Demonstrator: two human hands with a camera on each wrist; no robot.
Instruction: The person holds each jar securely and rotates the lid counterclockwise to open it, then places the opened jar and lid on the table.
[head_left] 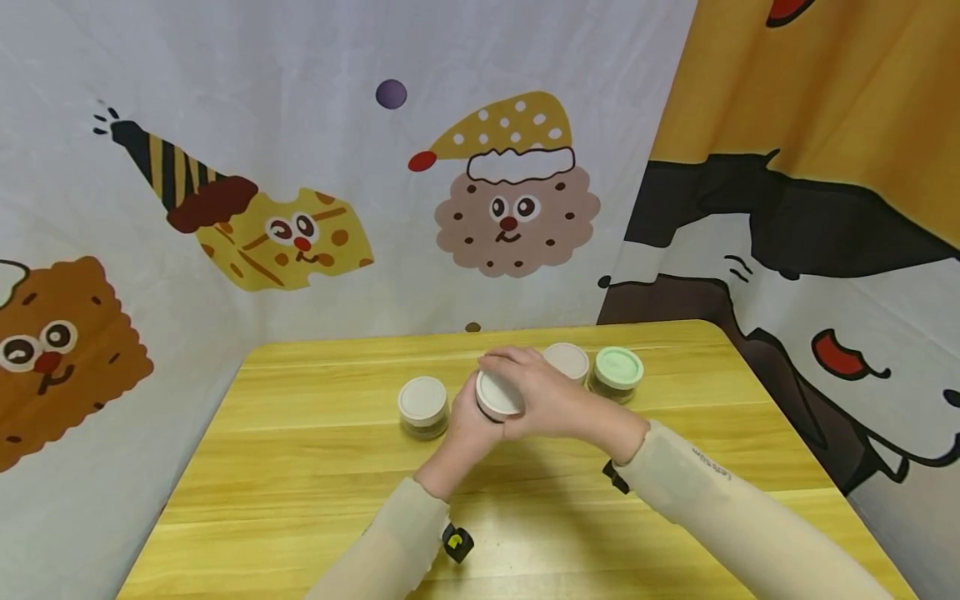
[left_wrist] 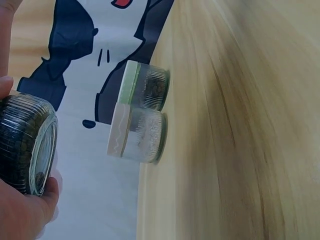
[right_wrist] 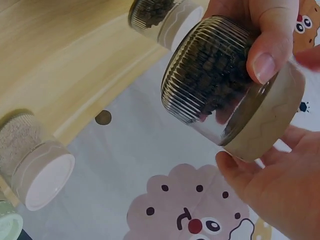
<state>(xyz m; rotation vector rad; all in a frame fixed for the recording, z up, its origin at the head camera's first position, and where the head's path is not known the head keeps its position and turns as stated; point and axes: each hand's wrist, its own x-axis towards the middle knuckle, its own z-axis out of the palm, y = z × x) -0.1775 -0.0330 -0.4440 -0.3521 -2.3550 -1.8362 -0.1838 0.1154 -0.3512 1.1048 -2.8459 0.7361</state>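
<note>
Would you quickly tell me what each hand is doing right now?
Left hand: grips the ribbed glass body of the jar of dark pellets.
Right hand: fingers curled round the jar's lid.

Four jars on the table (head_left: 300,467), one of them lifted

The held jar (head_left: 498,395) sits mid-table between both hands, left hand (head_left: 467,433) under it, right hand (head_left: 551,398) over its lid. To its left stands one jar (head_left: 423,406); behind and to its right stand two more (head_left: 567,361), side by side, the outer one (head_left: 617,372) nearest the table's right edge.
</note>
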